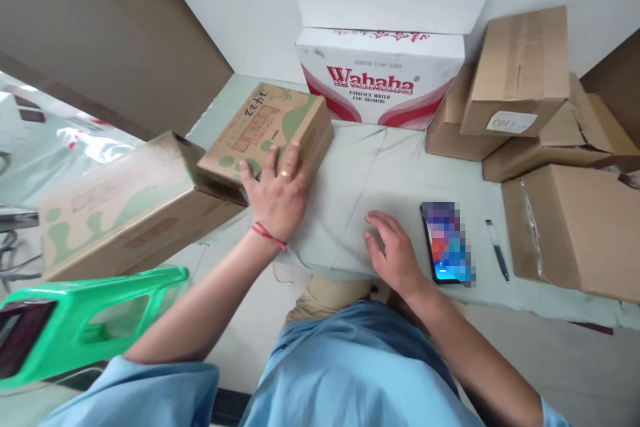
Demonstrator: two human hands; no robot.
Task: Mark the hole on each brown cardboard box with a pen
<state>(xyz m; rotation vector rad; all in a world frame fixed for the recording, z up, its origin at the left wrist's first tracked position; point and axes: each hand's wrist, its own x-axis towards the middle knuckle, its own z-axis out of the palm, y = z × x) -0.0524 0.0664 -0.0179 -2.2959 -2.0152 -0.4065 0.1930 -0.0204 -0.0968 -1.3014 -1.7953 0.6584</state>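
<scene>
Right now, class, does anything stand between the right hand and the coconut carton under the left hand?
Nothing visible stands between the right hand and the nearest side of the coconut carton; pale cloth shows across the gap. The left hand covers part of the carton's near end.

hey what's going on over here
A person at a cloth-covered table has their left hand spread on a brown coconut carton, near the edge closest to them. Their right hand holds nothing; it is to the left of a phone with a lit screen, and a pen lies beyond that. A similar carton sits to the left, a white Wahaha box stands at the back, and more brown boxes are at the right.
</scene>
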